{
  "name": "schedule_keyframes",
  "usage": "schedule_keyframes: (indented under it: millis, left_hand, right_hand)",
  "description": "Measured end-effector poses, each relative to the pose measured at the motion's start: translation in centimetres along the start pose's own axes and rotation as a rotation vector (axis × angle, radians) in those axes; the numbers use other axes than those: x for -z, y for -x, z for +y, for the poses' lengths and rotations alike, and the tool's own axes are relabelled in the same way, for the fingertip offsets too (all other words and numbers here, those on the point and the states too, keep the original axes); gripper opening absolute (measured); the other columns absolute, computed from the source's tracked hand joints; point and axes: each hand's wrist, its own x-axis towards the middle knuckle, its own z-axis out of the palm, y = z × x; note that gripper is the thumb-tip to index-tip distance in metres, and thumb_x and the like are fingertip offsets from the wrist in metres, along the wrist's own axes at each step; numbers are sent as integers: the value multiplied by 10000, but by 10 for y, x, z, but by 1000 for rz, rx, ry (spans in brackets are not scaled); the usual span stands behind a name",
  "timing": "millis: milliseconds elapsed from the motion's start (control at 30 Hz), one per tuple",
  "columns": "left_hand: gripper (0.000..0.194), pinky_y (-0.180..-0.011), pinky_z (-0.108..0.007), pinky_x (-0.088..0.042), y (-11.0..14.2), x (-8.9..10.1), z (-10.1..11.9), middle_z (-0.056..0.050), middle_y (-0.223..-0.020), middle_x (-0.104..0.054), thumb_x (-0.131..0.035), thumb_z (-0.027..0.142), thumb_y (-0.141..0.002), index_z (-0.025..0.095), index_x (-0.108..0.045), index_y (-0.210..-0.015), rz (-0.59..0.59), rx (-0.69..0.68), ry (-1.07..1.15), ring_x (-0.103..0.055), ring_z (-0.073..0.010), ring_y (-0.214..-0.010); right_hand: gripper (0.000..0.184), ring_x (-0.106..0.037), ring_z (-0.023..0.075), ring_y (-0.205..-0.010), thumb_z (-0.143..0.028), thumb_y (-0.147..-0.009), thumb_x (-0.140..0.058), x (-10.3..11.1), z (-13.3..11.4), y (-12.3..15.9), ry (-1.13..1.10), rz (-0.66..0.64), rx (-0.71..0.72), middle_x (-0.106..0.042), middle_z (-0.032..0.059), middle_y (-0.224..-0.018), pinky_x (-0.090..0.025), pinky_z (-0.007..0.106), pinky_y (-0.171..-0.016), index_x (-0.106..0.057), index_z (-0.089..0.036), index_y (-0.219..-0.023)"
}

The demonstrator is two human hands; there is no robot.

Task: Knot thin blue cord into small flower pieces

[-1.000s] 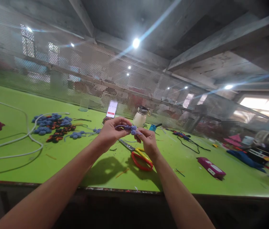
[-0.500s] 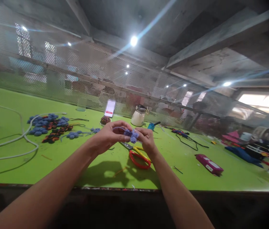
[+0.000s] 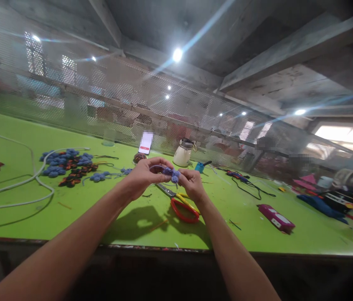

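A small purple-blue crocheted flower [image 3: 174, 174] is held up above the green table between my hands. My left hand [image 3: 146, 175] pinches its left side, with a loop of yarn lying across the fingers. On the other side, my right hand [image 3: 191, 182] grips the flower's edge with thumb and fingertips closed. Whether a hook or needle is in the right fingers, I cannot make out. Just below lie scissors [image 3: 185, 210] with red and yellow handles, their blades pointing back left. A pile of crocheted flowers [image 3: 66, 163], blue and black-orange, rests to the left.
Behind the hands stand a phone [image 3: 145, 142], a yarn ball [image 3: 139, 157], a cream jar [image 3: 183, 153] and a small blue container [image 3: 199, 167]. A maroon box [image 3: 276, 218] lies right. White cable [image 3: 40, 180] curves across the left. Mesh [image 3: 120, 100] borders the table's back.
The flower has turned slightly between my fingers, and its petals sit at a different angle. Both hands keep their grip. The whole view has shifted a little.
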Motion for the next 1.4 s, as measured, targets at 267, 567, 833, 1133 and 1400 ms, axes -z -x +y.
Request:
schedule_keyframes:
  millis: [267, 567, 833, 1133, 1400]
  left_hand:
    - [242, -658, -235, -421, 0, 3, -1, -44, -745, -658, -731, 86, -598, 135, -653, -822, -53, 88, 6, -583, -117, -691]
    - [288, -694, -279, -416, -1, 4, -1, -17, -728, -641, -762, 169, -584, 137, -628, -838, -89, 110, -66, -562, -117, -685]
    - [294, -701, -281, -416, -1, 4, 0, -23, -730, -645, -763, 159, -572, 129, -642, -838, -95, 122, -96, -557, -117, -697]
    - [267, -633, -267, -382, -1, 6, 0, -35, -754, -651, -713, 120, -598, 128, -670, -861, -51, 132, -55, -530, -104, -644]
    - [272, -732, -289, -416, -2, 4, 0, -45, -784, -671, -749, 125, -576, 134, -693, -842, -37, 84, -41, -579, -131, -740]
  right_hand:
    - [277, -334, 78, -440, -253, -730, -503, -2, 1, 0, -7, 54, -17, -384, -38, -431, -259, 225, -459, -498, -156, -470]
    - [295, -315, 77, -457, -247, -738, -494, -3, 3, 0, 36, 51, 25, -351, -40, -449, -238, 228, -471, -449, -158, -460]
    - [310, -298, 77, -458, -275, -732, -493, -1, 3, -1, 38, 26, 0, -329, -42, -449, -233, 229, -467, -422, -167, -450]
    - [299, -337, 80, -446, -258, -740, -496, 1, 5, -2, 63, 58, 3, -374, -38, -437, -263, 225, -464, -486, -158, -459]
    - [291, -302, 75, -431, -263, -720, -506, 0, 6, -3, -3, 76, -34, -348, -45, -420, -237, 224, -444, -464, -164, -449]
